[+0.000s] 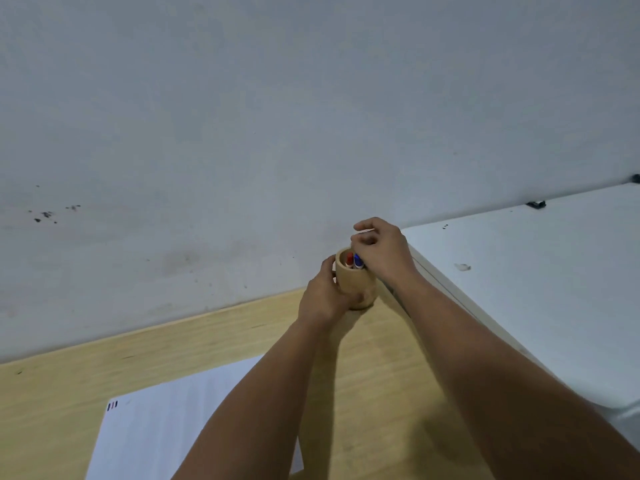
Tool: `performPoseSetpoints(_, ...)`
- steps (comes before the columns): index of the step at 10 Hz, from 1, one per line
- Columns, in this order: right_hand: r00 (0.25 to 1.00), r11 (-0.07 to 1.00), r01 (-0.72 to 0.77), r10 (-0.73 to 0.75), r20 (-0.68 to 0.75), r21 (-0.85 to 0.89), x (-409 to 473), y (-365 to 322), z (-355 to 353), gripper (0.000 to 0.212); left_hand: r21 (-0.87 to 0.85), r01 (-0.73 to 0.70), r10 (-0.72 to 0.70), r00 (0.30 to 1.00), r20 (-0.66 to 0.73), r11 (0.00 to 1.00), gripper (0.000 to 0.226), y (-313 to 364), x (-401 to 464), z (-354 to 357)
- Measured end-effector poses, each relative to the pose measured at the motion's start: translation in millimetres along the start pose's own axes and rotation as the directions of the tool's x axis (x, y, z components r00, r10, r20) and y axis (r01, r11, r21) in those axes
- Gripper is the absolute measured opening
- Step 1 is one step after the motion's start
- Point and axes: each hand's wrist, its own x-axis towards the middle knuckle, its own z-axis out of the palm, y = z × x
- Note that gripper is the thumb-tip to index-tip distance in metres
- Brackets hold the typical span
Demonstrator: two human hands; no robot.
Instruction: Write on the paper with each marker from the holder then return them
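We note the holder [355,282], gripped on both sides, as pale tan wood. Just under the right-hand fingers: one red-capped marker [349,259], one blue-capped marker [358,261]. Below the grip: light yellow wood-grain desk [381,358]; white paper [166,431] with short dark, red and blue strokes [112,406].

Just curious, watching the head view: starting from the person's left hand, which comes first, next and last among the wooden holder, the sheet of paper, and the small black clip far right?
1. Wooden holder: gripped by the left hand.
2. Paper: nearer the person, lower left.
3. Black clip: far right, on the white surface.
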Motion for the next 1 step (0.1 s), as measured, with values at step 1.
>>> performPoseSetpoints(1,0.999,0.999,0.032,-0.031,-0.025,0.031,-5.9,-9.1,-2.7,0.030,0.056,-0.002,0.005,0.998,-0.065,0.998,0.108,7.0,-18.2,-4.3)
